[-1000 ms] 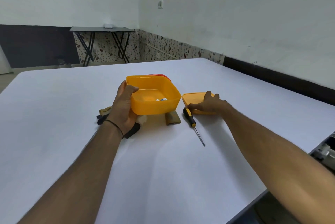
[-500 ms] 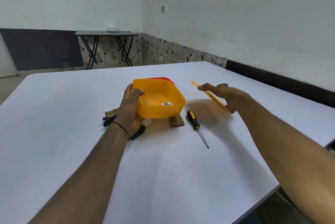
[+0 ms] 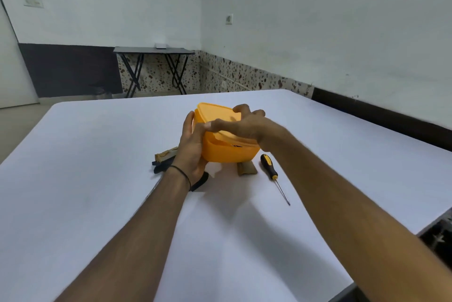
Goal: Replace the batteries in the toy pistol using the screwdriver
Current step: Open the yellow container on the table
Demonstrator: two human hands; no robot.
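orange plastic fills both hands: the left hand (image 3: 193, 145) grips the left wall of the orange box (image 3: 230, 152), fingers curled round it. the right hand (image 3: 241, 123) lies over the lid (image 3: 217, 112) from above, thumb at the near-left edge and fingers bent over the far one. the lid sits askew, with a dark slit open along the near right rim, so i judge it not yet pressed home.

the toy pistol (image 3: 166, 153) lies on the white table (image 3: 97, 155) directly beneath and behind the box, its long axis running left to right. a tan and black end pokes out beside the left wrist, and another tan bit shows under the box's right corner. whether the box rests on it or is held just over it i cannot tell.

the screwdriver (image 3: 269, 164) lies just right of that tan bit, touched by neither hand, handle toward the box, shaft pointing back toward the person and a little right. it sits close under the right wrist, so the right hand is the nearer one. the pistol lies below the left hand, which seems best placed to take it once the box is set aside.
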